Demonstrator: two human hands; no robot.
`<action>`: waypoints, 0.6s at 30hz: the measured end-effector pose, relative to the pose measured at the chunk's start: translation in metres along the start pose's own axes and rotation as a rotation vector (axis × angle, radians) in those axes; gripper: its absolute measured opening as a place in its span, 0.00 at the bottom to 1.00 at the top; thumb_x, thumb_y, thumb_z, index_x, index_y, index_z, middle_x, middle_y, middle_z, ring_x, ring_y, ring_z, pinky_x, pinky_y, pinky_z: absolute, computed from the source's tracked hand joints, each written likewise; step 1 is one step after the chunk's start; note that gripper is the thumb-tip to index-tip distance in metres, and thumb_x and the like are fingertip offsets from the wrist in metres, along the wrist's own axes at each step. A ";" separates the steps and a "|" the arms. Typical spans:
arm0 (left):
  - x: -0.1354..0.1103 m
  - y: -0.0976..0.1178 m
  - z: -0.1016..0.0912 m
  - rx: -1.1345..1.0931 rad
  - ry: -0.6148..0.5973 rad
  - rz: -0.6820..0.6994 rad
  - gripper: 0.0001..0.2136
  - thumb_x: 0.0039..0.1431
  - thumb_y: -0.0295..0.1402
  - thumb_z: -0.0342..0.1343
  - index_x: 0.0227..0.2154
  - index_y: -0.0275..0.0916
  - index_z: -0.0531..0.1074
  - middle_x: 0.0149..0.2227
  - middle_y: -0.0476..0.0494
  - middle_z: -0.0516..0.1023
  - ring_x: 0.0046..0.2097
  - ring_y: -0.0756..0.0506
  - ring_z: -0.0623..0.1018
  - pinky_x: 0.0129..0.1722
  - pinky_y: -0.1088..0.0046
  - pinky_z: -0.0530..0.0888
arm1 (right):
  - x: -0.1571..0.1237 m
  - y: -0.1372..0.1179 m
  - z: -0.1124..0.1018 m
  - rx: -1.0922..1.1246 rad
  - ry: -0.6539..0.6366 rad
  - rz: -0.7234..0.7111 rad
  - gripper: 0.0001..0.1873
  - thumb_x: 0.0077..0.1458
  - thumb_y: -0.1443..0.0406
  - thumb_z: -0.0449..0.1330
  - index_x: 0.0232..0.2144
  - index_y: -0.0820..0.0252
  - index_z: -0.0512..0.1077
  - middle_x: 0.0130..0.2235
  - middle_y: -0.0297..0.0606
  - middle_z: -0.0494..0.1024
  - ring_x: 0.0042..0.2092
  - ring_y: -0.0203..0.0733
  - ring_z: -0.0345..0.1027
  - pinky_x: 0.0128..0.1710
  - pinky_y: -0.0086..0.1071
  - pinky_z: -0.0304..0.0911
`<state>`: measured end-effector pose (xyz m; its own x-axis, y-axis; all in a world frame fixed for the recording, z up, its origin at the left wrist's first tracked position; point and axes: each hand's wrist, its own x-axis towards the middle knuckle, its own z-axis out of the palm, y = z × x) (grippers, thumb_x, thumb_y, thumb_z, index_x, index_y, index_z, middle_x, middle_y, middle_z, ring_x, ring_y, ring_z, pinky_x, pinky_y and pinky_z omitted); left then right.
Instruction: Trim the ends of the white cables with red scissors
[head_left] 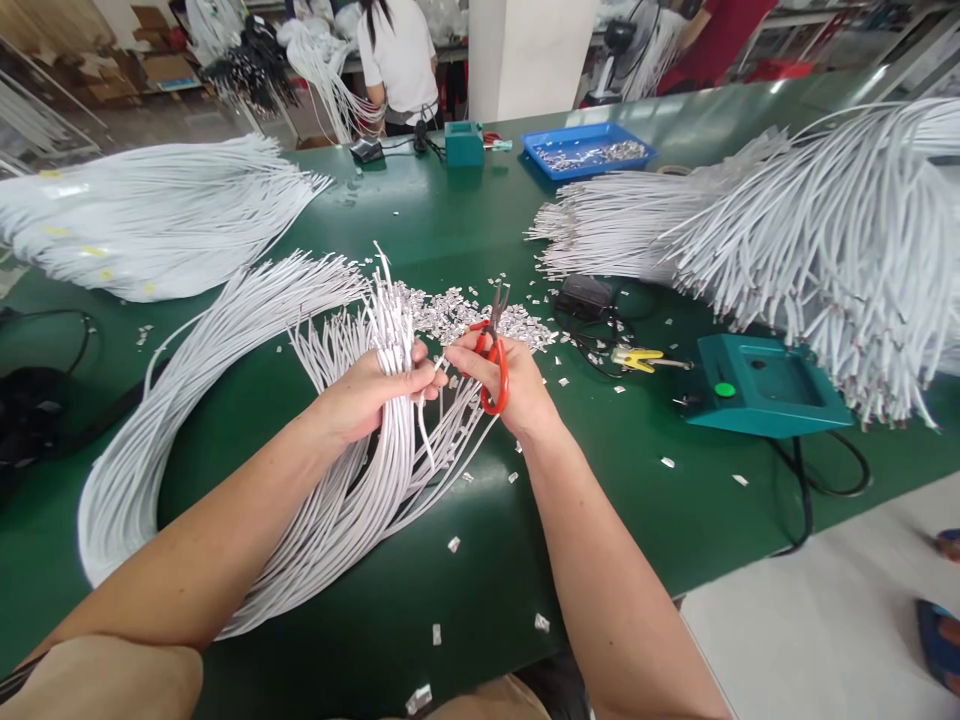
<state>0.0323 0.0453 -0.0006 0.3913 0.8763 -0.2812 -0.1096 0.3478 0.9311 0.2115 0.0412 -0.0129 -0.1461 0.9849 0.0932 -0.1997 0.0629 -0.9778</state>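
My left hand (375, 393) is closed around a bundle of white cables (396, 440), whose ends stick up above the fist. In my right hand (523, 385) is a pair of red-handled scissors (495, 375), their blades pointing away from me. The thumb and forefinger of that hand also pinch near a single cable end, close to the left thumb; the exact contact is too small to make out. A long curved coil of white cables (142, 450) lies on the table left of my hands. Behind them is a pile of small white clippings (446, 312).
Cable bundles lie at left (150, 215) and right (825, 230) on the green table (615, 560). A teal box (772, 385) with a yellow clip (637, 360) stands at right. Farther back are a blue tray (589, 150), another teal box (463, 145) and a person (401, 60).
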 end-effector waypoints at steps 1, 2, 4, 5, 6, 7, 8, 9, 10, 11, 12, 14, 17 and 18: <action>0.000 0.000 0.000 0.003 0.017 0.002 0.14 0.44 0.32 0.69 0.28 0.39 0.67 0.28 0.50 0.75 0.30 0.50 0.75 0.33 0.72 0.71 | 0.000 0.001 0.002 -0.019 0.018 -0.001 0.14 0.46 0.54 0.67 0.24 0.59 0.74 0.28 0.30 0.72 0.32 0.34 0.64 0.39 0.32 0.63; 0.000 -0.001 0.000 0.005 0.035 0.009 0.15 0.43 0.31 0.70 0.27 0.39 0.67 0.27 0.51 0.74 0.30 0.50 0.75 0.33 0.73 0.71 | -0.001 0.000 0.004 -0.046 0.037 -0.013 0.14 0.47 0.55 0.67 0.24 0.59 0.74 0.27 0.30 0.71 0.31 0.34 0.63 0.38 0.32 0.62; 0.001 -0.002 0.001 0.007 0.076 0.036 0.15 0.42 0.30 0.70 0.26 0.39 0.67 0.24 0.53 0.72 0.30 0.50 0.75 0.32 0.74 0.70 | -0.004 -0.001 0.009 -0.118 0.069 -0.070 0.13 0.48 0.56 0.66 0.23 0.59 0.72 0.27 0.30 0.70 0.31 0.34 0.62 0.36 0.32 0.61; 0.001 -0.002 0.001 0.008 0.103 0.051 0.15 0.42 0.30 0.70 0.27 0.39 0.67 0.24 0.54 0.72 0.30 0.51 0.74 0.32 0.74 0.69 | -0.006 -0.002 0.011 -0.142 0.066 -0.107 0.12 0.48 0.57 0.66 0.23 0.59 0.72 0.27 0.30 0.70 0.31 0.34 0.62 0.36 0.31 0.60; 0.001 -0.002 0.001 0.012 0.135 0.065 0.15 0.42 0.31 0.70 0.27 0.38 0.68 0.24 0.54 0.71 0.30 0.51 0.74 0.31 0.75 0.69 | -0.007 -0.004 0.012 -0.150 0.039 -0.135 0.12 0.48 0.57 0.66 0.23 0.59 0.71 0.27 0.30 0.70 0.31 0.34 0.62 0.36 0.31 0.60; 0.001 -0.002 0.002 0.019 0.166 0.074 0.14 0.42 0.31 0.71 0.27 0.38 0.68 0.24 0.53 0.72 0.30 0.51 0.74 0.31 0.75 0.69 | -0.008 -0.005 0.013 -0.141 0.009 -0.149 0.13 0.49 0.57 0.65 0.22 0.59 0.71 0.27 0.30 0.70 0.31 0.34 0.62 0.36 0.32 0.60; 0.001 -0.002 0.002 0.025 0.192 0.076 0.14 0.42 0.32 0.71 0.27 0.38 0.69 0.24 0.53 0.72 0.30 0.50 0.75 0.31 0.74 0.69 | -0.008 -0.005 0.013 -0.121 -0.001 -0.150 0.14 0.50 0.56 0.64 0.21 0.58 0.69 0.26 0.30 0.69 0.30 0.34 0.62 0.36 0.32 0.61; 0.001 -0.001 0.002 0.027 0.210 0.073 0.14 0.42 0.33 0.71 0.28 0.38 0.69 0.25 0.52 0.73 0.31 0.49 0.75 0.31 0.74 0.70 | -0.007 -0.005 0.012 -0.104 0.022 -0.137 0.16 0.52 0.55 0.62 0.20 0.58 0.67 0.25 0.30 0.68 0.30 0.35 0.61 0.36 0.32 0.61; 0.001 -0.001 0.001 0.023 0.218 0.065 0.15 0.42 0.33 0.71 0.28 0.38 0.70 0.26 0.51 0.75 0.32 0.49 0.76 0.32 0.73 0.71 | -0.006 -0.004 0.011 -0.105 0.079 -0.117 0.18 0.53 0.55 0.61 0.18 0.58 0.65 0.24 0.30 0.67 0.29 0.35 0.61 0.36 0.32 0.61; 0.001 0.000 0.001 0.015 0.217 0.054 0.15 0.42 0.33 0.71 0.29 0.38 0.70 0.28 0.50 0.76 0.33 0.48 0.77 0.33 0.72 0.72 | -0.004 -0.003 0.008 -0.134 0.163 -0.095 0.19 0.54 0.54 0.60 0.18 0.58 0.64 0.23 0.30 0.66 0.29 0.35 0.60 0.35 0.32 0.60; 0.001 0.000 0.001 0.005 0.212 0.042 0.15 0.42 0.33 0.71 0.29 0.38 0.70 0.29 0.49 0.77 0.34 0.48 0.78 0.35 0.72 0.73 | -0.002 -0.001 0.006 -0.196 0.244 -0.074 0.19 0.54 0.55 0.60 0.18 0.58 0.63 0.23 0.30 0.65 0.29 0.35 0.59 0.35 0.32 0.59; 0.000 0.000 0.000 -0.011 0.205 0.033 0.15 0.43 0.33 0.71 0.31 0.38 0.71 0.31 0.48 0.79 0.35 0.47 0.79 0.37 0.71 0.74 | 0.001 0.004 0.001 -0.395 0.287 -0.061 0.14 0.52 0.58 0.61 0.20 0.58 0.66 0.24 0.30 0.68 0.29 0.35 0.60 0.34 0.31 0.58; 0.000 -0.001 -0.002 0.000 0.208 0.042 0.16 0.44 0.34 0.70 0.34 0.39 0.72 0.31 0.47 0.80 0.35 0.47 0.80 0.37 0.71 0.75 | 0.001 0.009 -0.002 -0.762 0.167 -0.144 0.10 0.51 0.63 0.60 0.21 0.59 0.67 0.27 0.33 0.71 0.31 0.37 0.61 0.33 0.31 0.56; 0.000 -0.002 -0.002 0.004 0.213 0.050 0.16 0.44 0.35 0.70 0.35 0.39 0.72 0.31 0.46 0.80 0.35 0.46 0.80 0.36 0.71 0.75 | 0.000 0.011 -0.002 -0.880 0.129 -0.186 0.10 0.52 0.64 0.59 0.21 0.59 0.67 0.27 0.34 0.71 0.32 0.38 0.61 0.34 0.31 0.55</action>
<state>0.0310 0.0455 -0.0026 0.1834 0.9431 -0.2774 -0.1205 0.3017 0.9458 0.2116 0.0426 -0.0239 -0.0657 0.9535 0.2941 0.6104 0.2715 -0.7441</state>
